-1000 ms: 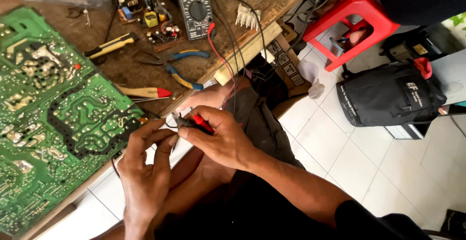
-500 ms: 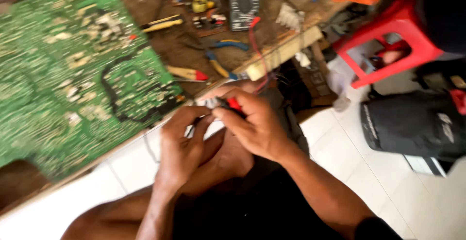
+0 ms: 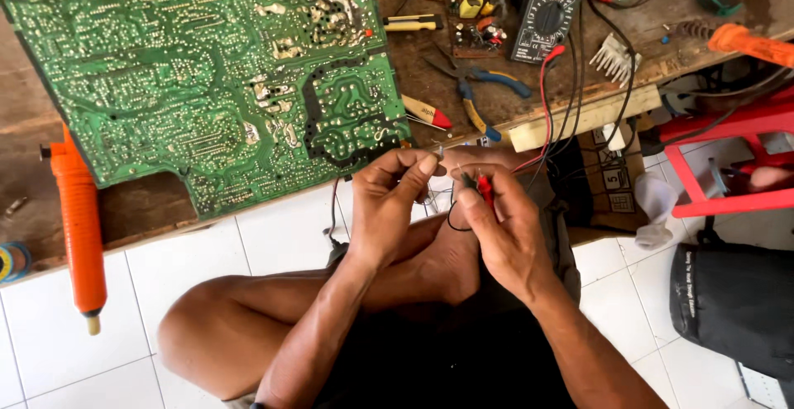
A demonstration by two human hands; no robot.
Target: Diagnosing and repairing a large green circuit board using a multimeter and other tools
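My left hand (image 3: 389, 202) pinches a small electronic part with thin wire legs (image 3: 437, 157) between thumb and forefinger, just below the table edge. My right hand (image 3: 504, 231) holds the red and black multimeter probes (image 3: 480, 186) side by side, their tips against that part. The probes' red and black leads (image 3: 550, 103) run up over the table edge to a grey multimeter (image 3: 546, 12). Both hands hover above my crossed legs, in front of a large green circuit board (image 3: 207, 78) lying solder side up on the wooden table (image 3: 132, 210).
On the table lie blue-handled pliers (image 3: 488, 86), a red-tipped screwdriver (image 3: 426, 113), a yellow-handled tool (image 3: 413, 22) and an orange desoldering pump (image 3: 78, 227) at the left edge. A red plastic stool (image 3: 728, 153) and a black bag (image 3: 736, 301) stand on the white tiled floor at right.
The view has swung so the circuit board and table fill the upper left. My hands stay together on the small part and probes, now lower in the centre.
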